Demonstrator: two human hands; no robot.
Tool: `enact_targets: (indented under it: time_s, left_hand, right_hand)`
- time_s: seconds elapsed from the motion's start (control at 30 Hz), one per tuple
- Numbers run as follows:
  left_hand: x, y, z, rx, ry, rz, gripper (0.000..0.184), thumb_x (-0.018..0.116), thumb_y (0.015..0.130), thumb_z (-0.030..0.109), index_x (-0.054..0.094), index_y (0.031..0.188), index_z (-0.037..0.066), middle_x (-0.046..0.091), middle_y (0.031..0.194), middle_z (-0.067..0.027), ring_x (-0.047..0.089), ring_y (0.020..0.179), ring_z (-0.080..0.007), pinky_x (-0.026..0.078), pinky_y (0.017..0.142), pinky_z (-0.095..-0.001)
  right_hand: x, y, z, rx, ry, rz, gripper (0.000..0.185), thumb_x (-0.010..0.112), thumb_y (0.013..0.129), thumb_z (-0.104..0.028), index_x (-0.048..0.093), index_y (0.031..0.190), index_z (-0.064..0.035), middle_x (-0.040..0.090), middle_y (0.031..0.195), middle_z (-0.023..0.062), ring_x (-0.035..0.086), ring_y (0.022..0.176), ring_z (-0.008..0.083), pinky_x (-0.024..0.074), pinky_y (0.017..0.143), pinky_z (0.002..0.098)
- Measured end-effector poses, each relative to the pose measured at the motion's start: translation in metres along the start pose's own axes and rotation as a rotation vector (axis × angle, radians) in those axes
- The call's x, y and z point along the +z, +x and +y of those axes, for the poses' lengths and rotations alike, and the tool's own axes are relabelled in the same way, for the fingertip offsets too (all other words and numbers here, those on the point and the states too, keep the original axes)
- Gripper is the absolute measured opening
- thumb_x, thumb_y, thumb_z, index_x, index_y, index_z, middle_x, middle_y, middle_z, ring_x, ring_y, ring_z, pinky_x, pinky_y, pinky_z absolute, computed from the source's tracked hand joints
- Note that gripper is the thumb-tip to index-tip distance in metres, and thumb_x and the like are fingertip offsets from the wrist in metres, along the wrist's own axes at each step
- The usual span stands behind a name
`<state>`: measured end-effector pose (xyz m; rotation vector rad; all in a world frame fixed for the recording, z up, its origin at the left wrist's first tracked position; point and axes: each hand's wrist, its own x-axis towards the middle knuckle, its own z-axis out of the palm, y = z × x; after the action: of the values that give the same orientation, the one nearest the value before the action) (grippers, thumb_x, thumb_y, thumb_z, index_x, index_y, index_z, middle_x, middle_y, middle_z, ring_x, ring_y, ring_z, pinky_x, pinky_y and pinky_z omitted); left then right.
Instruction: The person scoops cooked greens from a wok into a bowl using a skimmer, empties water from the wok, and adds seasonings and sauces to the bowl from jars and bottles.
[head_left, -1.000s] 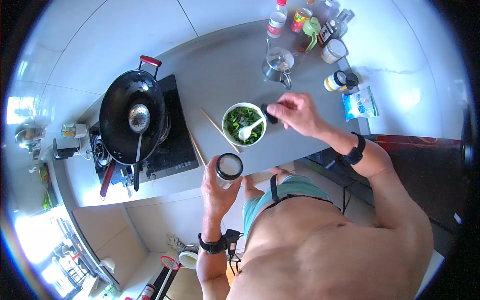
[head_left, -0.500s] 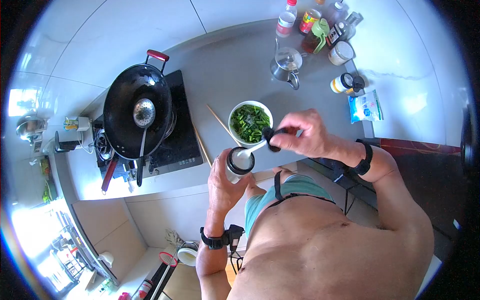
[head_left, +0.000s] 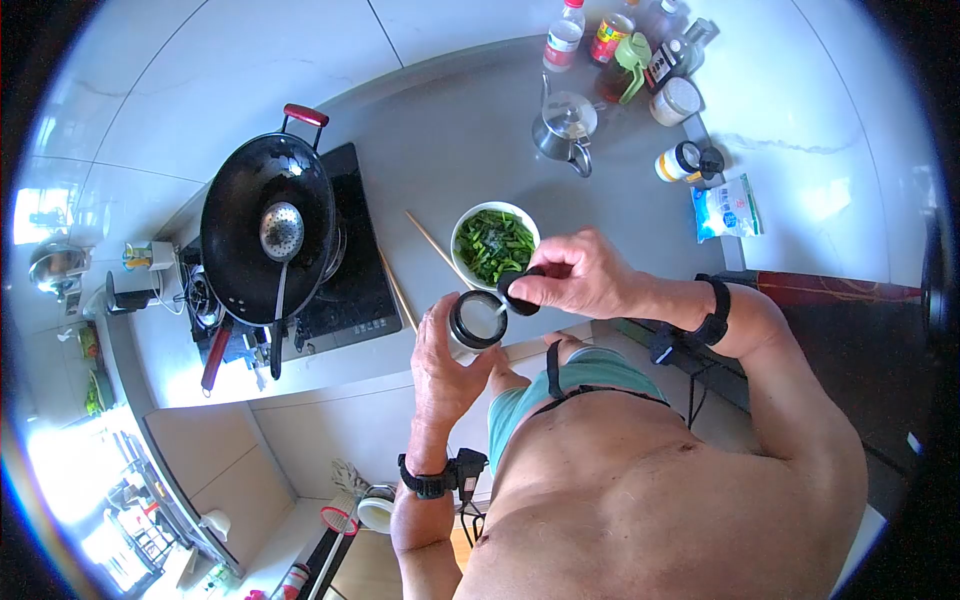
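My left hand (head_left: 438,362) is closed around a glass jar (head_left: 477,320) with a black rim and white contents, held just in front of the counter edge. In my right hand (head_left: 583,272) is a black lid (head_left: 519,291), pinched between thumb and fingers. A white spoon is fixed to that lid; only a short bit of it shows at the jar's mouth, and the rest is hidden. Just behind both hands stands a white bowl (head_left: 457,238) of chopped green vegetables (head_left: 493,245).
At left a black wok (head_left: 238,200) sits on the hob (head_left: 372,300), a slotted ladle (head_left: 282,232) inside it. Chopsticks (head_left: 430,237) lie beside the bowl. Further back are a steel pot (head_left: 566,125), several bottles, a white-lidded jar (head_left: 675,101) and a blue-white packet (head_left: 725,208).
My right hand has moved left and slightly down, bringing the lid close to the jar. More of the spoon was visible earlier. The left hand keeps its hold on the jar.
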<state>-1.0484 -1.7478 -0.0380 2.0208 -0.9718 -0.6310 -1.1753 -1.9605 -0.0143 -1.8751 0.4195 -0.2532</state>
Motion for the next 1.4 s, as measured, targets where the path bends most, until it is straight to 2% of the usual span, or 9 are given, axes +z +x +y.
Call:
enact_targets:
  time_s: [0.03, 0.13, 0.2, 0.43, 0.53, 0.7, 0.9, 1.2, 1.4]
  left_hand:
    - [0.000, 0.000, 0.000, -0.019, -0.020, 0.003, 0.074, 0.084, 0.069, 0.010, 0.049, 0.134, 0.005, 0.061, 0.122, -0.0178, 0.060, 0.116, -0.0374, 0.049, 0.099, -0.0447]
    - [0.000, 0.001, -0.002, -0.013, 0.002, 0.010, 0.076, 0.084, 0.069, 0.007, 0.047, 0.136, 0.004, 0.065, 0.119, -0.0167, 0.064, 0.113, -0.0287, 0.050, 0.097, -0.0401]
    - [-0.001, 0.002, -0.002, -0.015, 0.001, 0.004, 0.076, 0.084, 0.069, 0.006, 0.047, 0.136, 0.004, 0.065, 0.119, -0.0170, 0.064, 0.112, -0.0288, 0.050, 0.097, -0.0401]
    - [0.001, 0.005, -0.001, -0.006, 0.001, 0.006, 0.075, 0.084, 0.070, 0.006, 0.047, 0.135, 0.004, 0.066, 0.118, -0.0163, 0.065, 0.111, -0.0282, 0.051, 0.097, -0.0397]
    - [0.000, 0.006, 0.003, -0.037, -0.053, -0.009, 0.075, 0.084, 0.069, 0.009, 0.049, 0.134, 0.005, 0.062, 0.119, -0.0175, 0.062, 0.113, -0.0352, 0.050, 0.097, -0.0435]
    - [0.002, 0.007, 0.000, -0.043, -0.066, -0.006, 0.074, 0.084, 0.069, 0.010, 0.049, 0.134, 0.005, 0.062, 0.119, -0.0171, 0.062, 0.113, -0.0349, 0.050, 0.096, -0.0436]
    - [0.002, 0.011, 0.001, -0.047, -0.052, -0.014, 0.074, 0.084, 0.069, 0.011, 0.049, 0.134, 0.005, 0.062, 0.119, -0.0172, 0.062, 0.112, -0.0348, 0.051, 0.095, -0.0439]
    - [0.003, 0.013, -0.003, -0.042, -0.057, 0.002, 0.074, 0.084, 0.070, 0.010, 0.049, 0.135, 0.005, 0.062, 0.119, -0.0176, 0.063, 0.113, -0.0347, 0.051, 0.096, -0.0436]
    - [0.002, 0.010, -0.011, -0.046, -0.056, 0.022, 0.073, 0.084, 0.070, 0.009, 0.049, 0.135, 0.004, 0.062, 0.120, -0.0179, 0.062, 0.114, -0.0341, 0.050, 0.097, -0.0426]
  right_hand:
    - [-0.003, 0.001, 0.000, 0.012, 0.026, 0.031, 0.042, 0.080, 0.084, -0.040, 0.069, 0.076, -0.0002, 0.065, 0.060, 0.0081, 0.060, 0.055, 0.0115, 0.0471, 0.051, 0.0321]
    - [-0.010, 0.002, -0.005, 0.073, 0.066, 0.065, 0.040, 0.079, 0.085, -0.038, 0.070, 0.077, 0.0006, 0.067, 0.063, 0.0087, 0.060, 0.056, 0.0105, 0.0479, 0.052, 0.0304]
    - [-0.019, 0.004, -0.011, 0.151, 0.081, 0.030, 0.040, 0.079, 0.086, -0.038, 0.071, 0.078, 0.0011, 0.068, 0.063, 0.0092, 0.062, 0.058, 0.0099, 0.0483, 0.052, 0.0297]
    - [-0.019, 0.002, -0.009, 0.142, 0.052, 0.070, 0.041, 0.077, 0.088, -0.038, 0.071, 0.078, 0.0013, 0.067, 0.063, 0.0088, 0.060, 0.057, 0.0089, 0.0468, 0.050, 0.0288]
    - [-0.020, 0.003, -0.008, 0.184, 0.113, 0.068, 0.041, 0.076, 0.089, -0.038, 0.071, 0.079, 0.0011, 0.066, 0.062, 0.0063, 0.059, 0.056, 0.0085, 0.0456, 0.048, 0.0278]
    - [-0.025, 0.005, -0.012, 0.237, 0.189, 0.058, 0.041, 0.075, 0.090, -0.039, 0.070, 0.077, -0.0008, 0.062, 0.058, 0.0016, 0.055, 0.051, 0.0064, 0.0414, 0.044, 0.0266]
    - [-0.025, 0.004, 0.000, 0.182, 0.116, 0.070, 0.041, 0.073, 0.092, -0.039, 0.068, 0.075, -0.0018, 0.061, 0.059, 0.0005, 0.053, 0.048, 0.0056, 0.0393, 0.041, 0.0253]
    - [-0.030, 0.006, -0.008, 0.262, 0.209, 0.089, 0.042, 0.072, 0.093, -0.040, 0.065, 0.073, -0.0038, 0.058, 0.058, -0.0011, 0.052, 0.047, 0.0050, 0.0391, 0.041, 0.0244]
    - [-0.035, 0.009, 0.005, 0.250, 0.136, 0.170, 0.042, 0.072, 0.092, -0.041, 0.064, 0.073, -0.0044, 0.058, 0.058, -0.0014, 0.051, 0.047, 0.0047, 0.0385, 0.041, 0.0241]
